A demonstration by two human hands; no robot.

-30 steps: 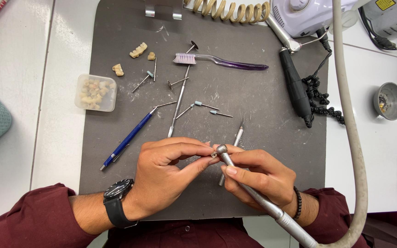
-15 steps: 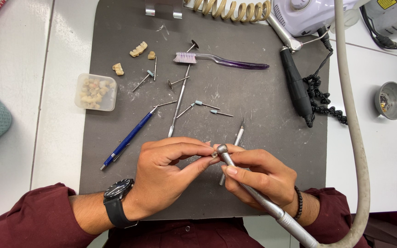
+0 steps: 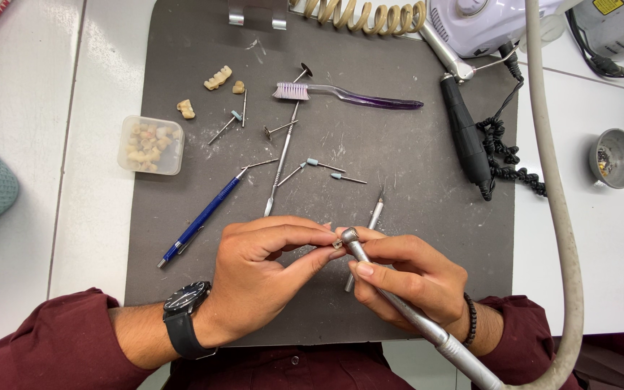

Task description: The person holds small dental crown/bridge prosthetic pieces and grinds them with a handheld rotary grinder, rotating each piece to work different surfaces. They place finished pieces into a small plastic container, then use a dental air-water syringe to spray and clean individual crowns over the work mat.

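My right hand (image 3: 413,278) grips a silver dental handpiece (image 3: 399,303) like a pen, its round head (image 3: 349,235) pointing up-left. A grey hose (image 3: 554,188) runs from the handpiece's rear up the right side. My left hand (image 3: 265,271), with a black watch on the wrist, pinches a tiny piece (image 3: 336,245) between thumb and forefinger right against the handpiece head. What the piece is stays too small to tell. Both hands hover over the near middle of a dark grey mat (image 3: 399,180).
On the mat lie a blue-handled tool (image 3: 204,213), a long metal instrument (image 3: 283,155), several small burs (image 3: 323,166), a purple toothbrush (image 3: 348,94), tooth models (image 3: 218,77) and a black handpiece (image 3: 464,133). A clear box of teeth (image 3: 151,144) sits left, a metal cup (image 3: 613,157) right.
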